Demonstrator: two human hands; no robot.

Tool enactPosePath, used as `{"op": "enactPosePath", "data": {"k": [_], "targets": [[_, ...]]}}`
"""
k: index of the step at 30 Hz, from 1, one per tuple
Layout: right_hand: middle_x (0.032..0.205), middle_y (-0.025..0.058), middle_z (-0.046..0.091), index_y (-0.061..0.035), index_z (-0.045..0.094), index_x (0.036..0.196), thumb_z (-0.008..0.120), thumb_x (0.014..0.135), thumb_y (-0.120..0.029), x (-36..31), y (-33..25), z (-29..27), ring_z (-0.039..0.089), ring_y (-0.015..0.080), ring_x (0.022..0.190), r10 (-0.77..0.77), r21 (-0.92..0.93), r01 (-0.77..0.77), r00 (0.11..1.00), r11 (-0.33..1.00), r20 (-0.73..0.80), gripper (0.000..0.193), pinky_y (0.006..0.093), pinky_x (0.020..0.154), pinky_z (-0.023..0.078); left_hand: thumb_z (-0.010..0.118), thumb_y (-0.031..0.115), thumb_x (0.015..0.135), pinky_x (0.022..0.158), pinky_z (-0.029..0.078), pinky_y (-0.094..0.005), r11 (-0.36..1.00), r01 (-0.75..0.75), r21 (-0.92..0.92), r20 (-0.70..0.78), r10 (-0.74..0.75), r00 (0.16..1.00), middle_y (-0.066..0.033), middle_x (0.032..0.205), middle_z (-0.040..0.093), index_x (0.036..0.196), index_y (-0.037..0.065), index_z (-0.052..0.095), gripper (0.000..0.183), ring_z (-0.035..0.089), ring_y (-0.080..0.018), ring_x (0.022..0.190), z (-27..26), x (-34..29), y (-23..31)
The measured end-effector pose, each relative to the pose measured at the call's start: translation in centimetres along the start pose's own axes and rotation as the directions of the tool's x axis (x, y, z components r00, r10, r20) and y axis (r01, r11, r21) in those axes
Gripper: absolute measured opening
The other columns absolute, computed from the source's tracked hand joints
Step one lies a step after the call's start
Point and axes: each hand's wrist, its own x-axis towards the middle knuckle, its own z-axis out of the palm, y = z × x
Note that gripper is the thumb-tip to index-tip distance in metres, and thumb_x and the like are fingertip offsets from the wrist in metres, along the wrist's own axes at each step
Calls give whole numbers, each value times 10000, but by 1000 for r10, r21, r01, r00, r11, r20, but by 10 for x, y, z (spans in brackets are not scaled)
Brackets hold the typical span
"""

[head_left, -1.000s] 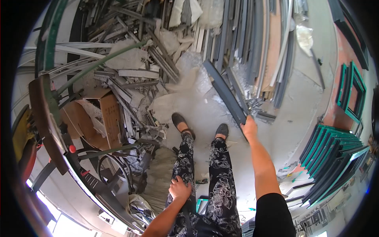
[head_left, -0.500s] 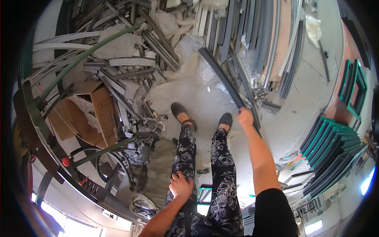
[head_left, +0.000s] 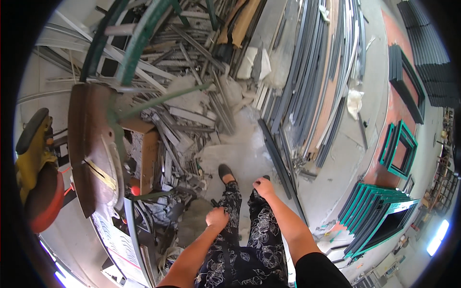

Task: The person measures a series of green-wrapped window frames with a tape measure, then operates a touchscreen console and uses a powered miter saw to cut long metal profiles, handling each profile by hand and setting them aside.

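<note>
My left hand (head_left: 217,217), fingers curled, is in front of my left thigh; whatever it may hold is hidden. Lower right of it, my right hand (head_left: 262,187) hangs over my right leg, near the shoe, with closed fingers and nothing visible in them. A long dark grey profile strip (head_left: 274,158) lies slanting on the floor just right of that hand, apart from it. Beside it lies another thin dark strip (head_left: 294,194). Patterned black-and-white trousers (head_left: 230,197) cover my legs.
To the left stand a green metal frame (head_left: 158,103) with a brown curved plate (head_left: 91,144) and a cardboard box (head_left: 150,161). Scrap profile offcuts (head_left: 180,127) are heaped behind. Long grey profiles (head_left: 307,81) lie ahead; green-edged frames (head_left: 367,206) lean at the right.
My right hand has let go of the dark profile strip, which now lies on the floor, and has drawn in toward my legs. The view has shifted toward the frames at the right.
</note>
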Motion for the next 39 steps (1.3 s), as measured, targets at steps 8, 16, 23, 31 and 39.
{"op": "enactPosePath", "data": {"k": [8,16,23,31,39], "targets": [[841,180,674,-65,684,896,643,800,-276,127,-62,-80,641,377,838,0,328,48,989,944,-145,235,447,728,507,609,30,818,1023,401,-471,938,-171,301,-923,332,196,-202,1212,594,1179,-12,590,365,542,-381,1157,-396,-10,28],[881,172,690,-51,691,886,664,780,-275,262,-156,-157,656,348,867,1,96,10,993,995,-117,249,420,765,516,550,210,903,1159,204,-494,898,272,346,-874,204,440,-193,1502,332,1434,-25,337,619,261,-348,1420,-437,42,-47],[897,209,672,-45,682,923,625,788,-245,398,-251,-188,633,394,879,-149,69,153,987,986,-55,248,454,778,503,523,75,856,1079,328,-486,874,185,449,-772,276,572,-135,1133,651,1099,-10,629,278,598,-309,1120,-452,52,-76],[1037,268,649,31,643,1041,615,776,-177,557,-326,-125,604,429,1005,-70,275,140,966,951,-249,338,455,867,481,498,121,873,1043,320,-472,816,294,498,-750,234,619,-106,1024,686,960,10,673,224,624,-285,993,-450,54,-82],[1083,161,614,49,546,1205,625,799,-44,601,-356,-110,612,294,946,233,880,-249,958,405,164,424,386,770,512,521,146,848,1061,275,-503,790,310,529,-720,224,657,-66,918,673,881,54,661,171,620,-263,936,-447,55,-82]]}}
